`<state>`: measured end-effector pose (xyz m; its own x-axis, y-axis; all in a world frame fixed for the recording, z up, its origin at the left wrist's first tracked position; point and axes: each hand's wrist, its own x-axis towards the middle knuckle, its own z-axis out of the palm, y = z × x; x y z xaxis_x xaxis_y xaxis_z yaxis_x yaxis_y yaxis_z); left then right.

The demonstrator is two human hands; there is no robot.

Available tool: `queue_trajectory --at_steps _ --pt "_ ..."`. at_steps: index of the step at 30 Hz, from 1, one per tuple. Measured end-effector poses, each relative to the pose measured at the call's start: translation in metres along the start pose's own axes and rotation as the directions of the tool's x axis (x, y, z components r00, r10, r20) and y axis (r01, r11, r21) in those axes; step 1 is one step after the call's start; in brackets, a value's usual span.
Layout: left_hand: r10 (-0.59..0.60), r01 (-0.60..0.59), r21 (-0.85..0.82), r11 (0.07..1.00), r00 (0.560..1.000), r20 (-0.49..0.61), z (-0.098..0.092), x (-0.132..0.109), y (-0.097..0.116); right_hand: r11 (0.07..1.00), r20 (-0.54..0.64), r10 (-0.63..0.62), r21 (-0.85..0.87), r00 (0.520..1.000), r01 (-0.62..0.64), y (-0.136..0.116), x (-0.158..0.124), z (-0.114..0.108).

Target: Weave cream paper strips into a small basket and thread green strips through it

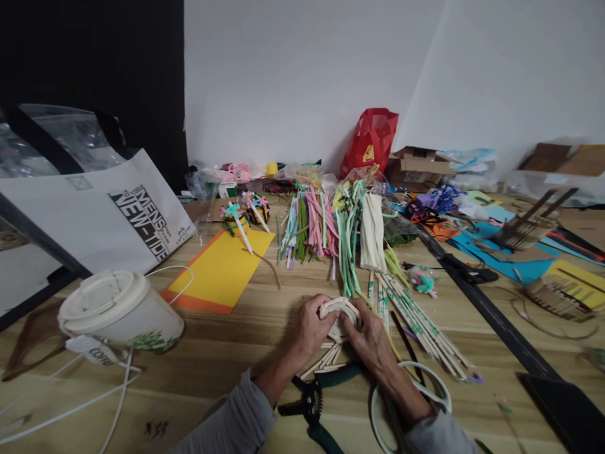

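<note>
A small cream-coloured ring-shaped piece, hollow in the middle, is gripped from both sides above the table. My left hand closes around its left side, and my right hand holds the right side with the thumb over the inside. What the piece is made of is too small to tell. Just below the hands lie several short pale sticks. Green-handled pruning shears rest open in front of me. Scissors with pale looped handles lie partly hidden under my right forearm.
Wrapped chopsticks fan out at right, below bundles of coloured pipe cleaners. Yellow card lies at left, near a lidded paper cup and a white bag. A black paper trimmer arm crosses the right side.
</note>
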<state>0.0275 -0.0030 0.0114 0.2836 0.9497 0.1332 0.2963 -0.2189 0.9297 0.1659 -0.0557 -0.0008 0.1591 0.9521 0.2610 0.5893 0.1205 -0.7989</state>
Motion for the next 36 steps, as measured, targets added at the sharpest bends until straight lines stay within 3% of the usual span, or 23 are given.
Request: queue_trajectory --at_steps 5,9,12,19,27,36 --pt "-0.063 0.062 -0.01 0.998 0.997 -0.041 -0.001 0.002 -0.003 0.999 -0.035 -0.035 0.012 0.999 0.036 -0.003 -0.001 0.0" --pt "-0.078 0.076 -0.045 0.996 0.997 -0.028 -0.004 0.003 -0.003 0.991 -0.103 -0.137 -0.016 0.985 0.136 -0.002 0.0 -0.001" --pt "-0.065 0.065 -0.054 0.996 0.998 -0.007 -0.003 0.002 -0.004 0.976 -0.16 -0.217 -0.062 0.963 0.21 0.002 0.001 -0.002" --pt "-0.004 0.005 -0.048 0.999 1.0 0.016 0.0 -0.001 -0.007 0.944 -0.155 -0.317 -0.143 0.936 0.296 0.004 0.0 -0.004" --pt "0.01 -0.009 -0.007 1.0 0.999 0.05 0.001 -0.006 -0.001 0.944 -0.131 -0.309 -0.16 0.942 0.288 0.0 -0.001 -0.003" --pt "0.125 -0.128 0.036 0.991 0.989 0.073 0.002 -0.009 -0.006 0.95 -0.159 -0.306 -0.119 0.939 0.289 0.002 -0.001 -0.001"
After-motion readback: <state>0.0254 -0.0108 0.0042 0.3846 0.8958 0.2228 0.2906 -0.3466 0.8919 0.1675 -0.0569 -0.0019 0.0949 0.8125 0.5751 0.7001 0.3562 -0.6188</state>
